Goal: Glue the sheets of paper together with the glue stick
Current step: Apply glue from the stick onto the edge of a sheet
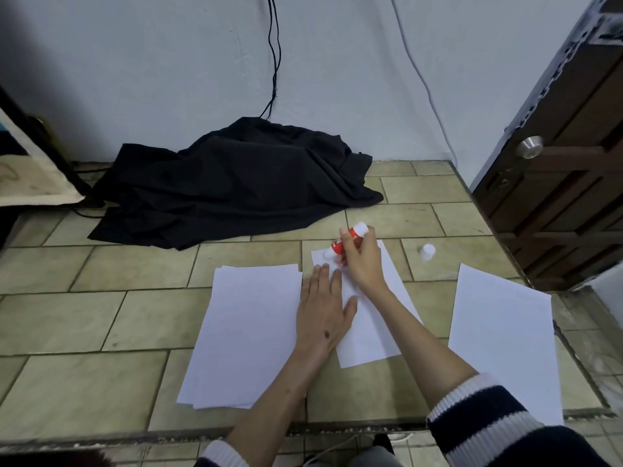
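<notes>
1. Gripping the red glue stick [347,242] in my right hand [362,261], fingers curled round its barrel, I have it tilted with its white tip down on the far left corner of the middle sheet [371,332].
2. My left hand [322,311] lies flat with straight fingers, pressing on the left edge of that middle sheet, the thumb spread out on the paper.
3. That sheet lies on the tiled floor [84,318], slightly turned, between two other lots of paper.
4. To its left is a stack of sheets [246,332], edges a little uneven, its right edge just beside my left hand.
5. To the right, well apart from the middle sheet, lies another sheet [505,338]; I cannot tell whether it is one sheet or several.
6. A white cap [427,252] stands on the floor near the far corner of that right sheet, apart from the glue stick.
7. Farther back, a black cloth [236,180] is heaped against the wall [168,62], with cables [274,62] running down to it.
8. A dark wooden door [566,163] with a metal knob [530,147] stands at right.
</notes>
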